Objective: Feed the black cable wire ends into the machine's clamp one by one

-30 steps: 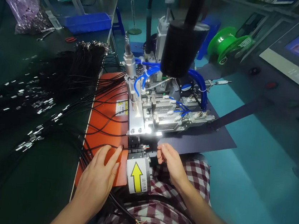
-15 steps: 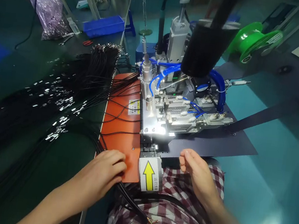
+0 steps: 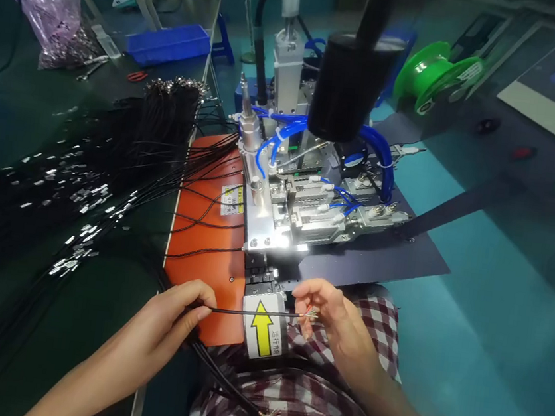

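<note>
A thin black cable (image 3: 255, 313) stretches level between my hands, over the white label with a yellow arrow (image 3: 263, 330). My left hand (image 3: 183, 311) pinches it between thumb and fingertips above the orange plate (image 3: 210, 227). At the cable's right end, fine coloured wires (image 3: 312, 313) fan out in front of my right hand (image 3: 330, 314). That hand is half curled around the wires, its fingers apart; whether a fingertip touches them is hard to see. Below, a bundle of black cables (image 3: 223, 372) with bared wire ends lies across my lap.
Ahead stands a metal machine (image 3: 302, 204) with blue air tubes and a black cylinder (image 3: 354, 90) above. Several cables lie on the orange plate, their ends along the machine's edge. To the left is a heap of black cables (image 3: 136, 125); behind are a blue bin (image 3: 168, 43) and green spool (image 3: 430, 78).
My left hand has picked up one cable and holds it out to the right. My right hand has come in to its wire end. The view has shifted slightly right.
</note>
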Motion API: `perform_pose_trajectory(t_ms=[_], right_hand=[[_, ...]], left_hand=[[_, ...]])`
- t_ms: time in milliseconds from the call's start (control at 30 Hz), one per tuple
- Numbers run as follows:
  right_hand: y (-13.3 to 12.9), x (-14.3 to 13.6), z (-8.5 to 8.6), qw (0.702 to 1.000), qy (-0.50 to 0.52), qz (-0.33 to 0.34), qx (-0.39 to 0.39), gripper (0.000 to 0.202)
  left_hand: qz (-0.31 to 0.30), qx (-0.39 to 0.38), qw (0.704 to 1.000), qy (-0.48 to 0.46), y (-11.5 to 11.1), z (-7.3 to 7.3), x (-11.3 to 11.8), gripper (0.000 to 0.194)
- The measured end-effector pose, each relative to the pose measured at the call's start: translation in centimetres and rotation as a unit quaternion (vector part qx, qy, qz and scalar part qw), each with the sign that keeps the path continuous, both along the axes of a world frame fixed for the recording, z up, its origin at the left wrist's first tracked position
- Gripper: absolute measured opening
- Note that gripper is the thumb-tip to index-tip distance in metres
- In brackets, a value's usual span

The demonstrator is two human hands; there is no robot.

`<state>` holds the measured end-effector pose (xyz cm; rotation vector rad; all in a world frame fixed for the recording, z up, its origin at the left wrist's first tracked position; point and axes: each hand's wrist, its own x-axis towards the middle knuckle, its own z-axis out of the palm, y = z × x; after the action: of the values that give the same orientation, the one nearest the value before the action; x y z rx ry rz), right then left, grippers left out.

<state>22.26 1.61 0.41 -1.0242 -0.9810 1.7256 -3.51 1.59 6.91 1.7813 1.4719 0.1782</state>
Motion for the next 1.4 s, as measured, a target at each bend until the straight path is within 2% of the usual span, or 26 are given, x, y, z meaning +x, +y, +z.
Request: perform_pose_trajectory(t_ms=[67, 133, 233, 300, 367, 467, 600, 733, 900, 1033, 1200, 1400], right_hand=[[-0.2, 0.2, 0.3, 1.000, 0.011, -0.004, 0.006, 0.047], [-0.4, 0.4, 0.5, 1.000, 0.005, -0.003, 0.002, 0.039], [-0.6, 0.5, 0.7, 1.000, -0.001, 0.006, -0.002, 0.031], [-0.7, 0.6, 0.8, 1.000, 0.004, 0.007, 0.002, 0.032], [-0.6, 0.6, 0.9, 1.000, 0.009, 0.002, 0.009, 0.034], [-0.3, 0.7, 0.8, 1.000, 0.013, -0.014, 0.004, 0.037], [0.4, 0.4, 0.4, 0.999, 0.041, -0.021, -0.025, 0.033], [0.9, -0.5, -0.1, 0.995, 0.093, -0.008, -0.024, 0.031], [1.4, -1.4, -0.3, 0.997, 0.076, -0.017, -0.024, 0.028], [1.3, -2.0, -1.0, 0.998, 0.040, -0.023, -0.031, 0.025], [0.7, -2.3, -1.7, 0.998, 0.017, -0.053, -0.028, 0.020], [0.8, -1.0, -1.0, 0.999, -0.004, -0.021, 0.028, 0.015]], left_hand=[[-0.007, 0.024, 1.000, 0.018, -0.2, -0.5, 0.5, 0.020], [-0.012, 0.054, 0.998, 0.033, -0.3, -0.8, 1.3, 0.019], [-0.047, 0.090, 0.994, 0.029, -0.2, -0.9, 3.7, 0.019], [-0.079, 0.115, 0.990, -0.007, 0.1, -0.9, 5.7, 0.025], [-0.102, 0.111, 0.987, -0.046, 0.6, -1.0, 7.5, 0.023], [-0.076, 0.059, 0.987, -0.132, 1.4, -1.3, 9.0, 0.020], [0.033, -0.073, 0.966, -0.245, 1.9, -1.6, 8.8, 0.020], [0.087, -0.145, 0.939, -0.299, 1.8, -1.6, 8.4, 0.016], [0.107, -0.140, 0.935, -0.307, 1.7, -1.6, 8.6, 0.013], [0.121, -0.119, 0.934, -0.313, 1.4, -2.4, 8.5, 0.013], [0.091, -0.062, 0.951, -0.290, 1.0, -3.1, 8.4, 0.011], [0.076, -0.047, 0.961, -0.261, 1.2, -3.0, 8.3, 0.011]])
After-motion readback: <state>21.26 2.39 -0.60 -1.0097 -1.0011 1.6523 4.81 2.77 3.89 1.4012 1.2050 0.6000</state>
